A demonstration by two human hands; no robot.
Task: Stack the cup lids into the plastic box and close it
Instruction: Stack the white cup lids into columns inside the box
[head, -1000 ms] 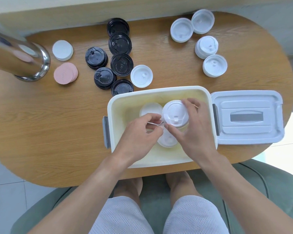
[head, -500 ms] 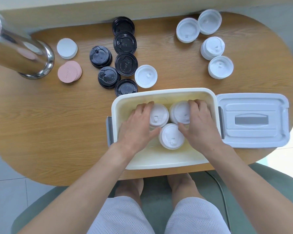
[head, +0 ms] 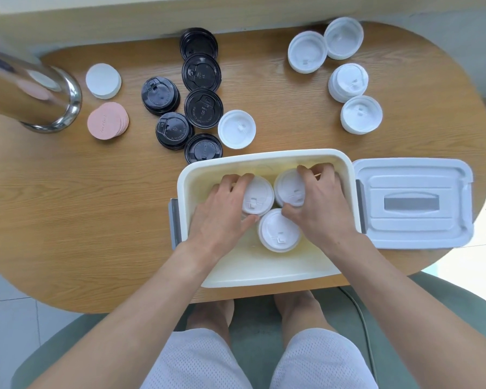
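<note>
An oval wooden tabletop (head: 68, 206) is seen from above, with a green seat (head: 432, 318) below its near edge. A cream plastic box (head: 264, 273) is set at the near edge of the tabletop, open, with grey latches at its two ends. Its grey box lid (head: 413, 234) is laid flat just beside the box on the right, handle side up. A shiny metal cylinder (head: 26, 91) is stood at the far left.

Both hands are reached into the box. The left hand (head: 222, 217) is curled round the left white lid stack (head: 260, 196), fingers over its far side and thumb at its near side. The right hand (head: 323, 209) is curled round the right white lid stack (head: 289, 186) in the same manner. A third white lid stack (head: 278, 231) is stood in the box nearer the person, touching the other two.

Beyond the box, six black lids (head: 204, 108) are grouped on the tabletop, with a single white lid (head: 236, 129) just beside them. Four more white lids (head: 348, 82) are spread at the far right. A white disc stack (head: 103, 80) and a pink disc stack (head: 107, 124) are placed near the cylinder.
</note>
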